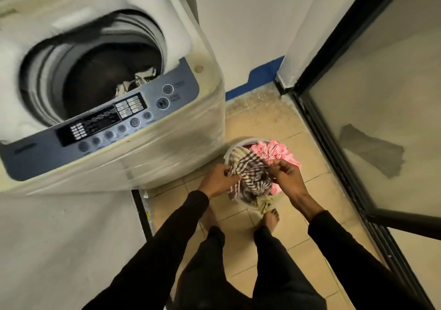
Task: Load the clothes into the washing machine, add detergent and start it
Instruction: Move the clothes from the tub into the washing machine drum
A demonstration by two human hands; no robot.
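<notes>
Two hands worked over a white laundry basket (229, 153) that stood on the tiled floor (243, 123) just beside the front corner of the top-loading washing machine (148, 152). Between them hung a checked cloth (248, 166), cream with dark stripes, lifted partly out of the basket. The left hand (218, 178) pinched one bunched edge of it with curled fingers, and the right hand (284, 174) had its fingers and thumb clamped on the opposite edge. A pink patterned garment (279, 152) lay in the far side of the basket, touching the cloth, and a pale greenish piece (267, 204) spilled over the near rim.

The machine's lid stood open, and inside the drum (95, 75) some light and dark clothing (138, 81) showed low against the near wall; the rest of the drum was dark and blurred. Its blue-grey control panel (100, 128) ran along the front edge. Both forearms wore black sleeves (181, 223), and bare feet (269, 219) stood just behind the basket. A dark-framed glass door (372, 118) was at the right.
</notes>
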